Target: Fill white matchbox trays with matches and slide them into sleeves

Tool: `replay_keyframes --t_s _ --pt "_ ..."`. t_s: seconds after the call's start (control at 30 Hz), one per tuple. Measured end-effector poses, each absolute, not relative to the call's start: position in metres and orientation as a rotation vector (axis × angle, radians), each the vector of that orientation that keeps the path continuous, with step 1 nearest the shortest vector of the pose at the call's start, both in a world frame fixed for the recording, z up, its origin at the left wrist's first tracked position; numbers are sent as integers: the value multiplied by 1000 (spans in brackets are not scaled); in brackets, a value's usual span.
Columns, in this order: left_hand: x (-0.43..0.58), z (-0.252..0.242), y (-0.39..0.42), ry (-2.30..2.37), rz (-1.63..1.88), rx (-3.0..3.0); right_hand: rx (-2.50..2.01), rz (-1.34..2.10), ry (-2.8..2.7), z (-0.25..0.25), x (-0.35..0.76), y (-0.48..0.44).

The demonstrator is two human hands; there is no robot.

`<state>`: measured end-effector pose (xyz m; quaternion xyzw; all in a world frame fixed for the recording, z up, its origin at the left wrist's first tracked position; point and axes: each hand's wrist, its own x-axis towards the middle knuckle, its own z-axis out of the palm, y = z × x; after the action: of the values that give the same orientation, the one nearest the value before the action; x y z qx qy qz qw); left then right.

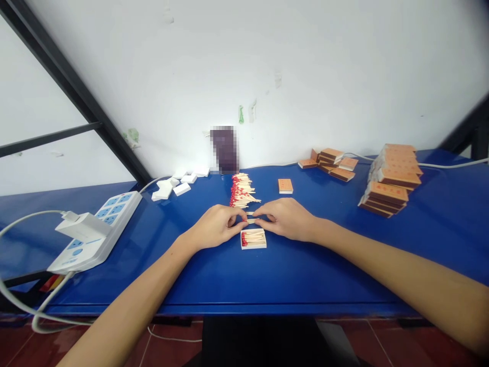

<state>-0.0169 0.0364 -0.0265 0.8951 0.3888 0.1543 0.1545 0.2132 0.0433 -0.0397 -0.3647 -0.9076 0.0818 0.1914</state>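
Observation:
My left hand (217,224) and my right hand (284,218) meet at the middle of the blue table (267,278). Both pinch a small bundle of matches (250,218) between their fingertips, one hand at each end. Just below the bundle lies an open white matchbox tray (253,238) partly filled with red-tipped matches. A loose pile of matches (241,191) lies just beyond the hands.
A single orange matchbox sleeve (285,185) lies behind the right hand. Stacks of orange matchboxes (389,178) and a smaller heap (331,163) sit at the right. Empty white trays (173,184) lie back left. A power strip (95,229) with cables is at the left edge.

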Motion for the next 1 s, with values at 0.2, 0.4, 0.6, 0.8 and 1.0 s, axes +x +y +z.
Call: replay_keyframes --t_s 0.2,0.4,0.6,0.8,1.0 --pt "-17 -28 38 1109 421 2589 -1030 289 -2567 -37 213 42" --pt "-16 -27 38 1113 360 2621 -1067 293 -2611 -35 211 41" --pt "-14 -25 37 1119 258 2738 -1101 163 -2741 -32 209 42" --pt "-17 -27 38 1129 216 2837 -1065 -12 -2803 -26 206 41" --pt "-17 -10 22 1029 289 2675 -982 341 -2675 -22 211 25"
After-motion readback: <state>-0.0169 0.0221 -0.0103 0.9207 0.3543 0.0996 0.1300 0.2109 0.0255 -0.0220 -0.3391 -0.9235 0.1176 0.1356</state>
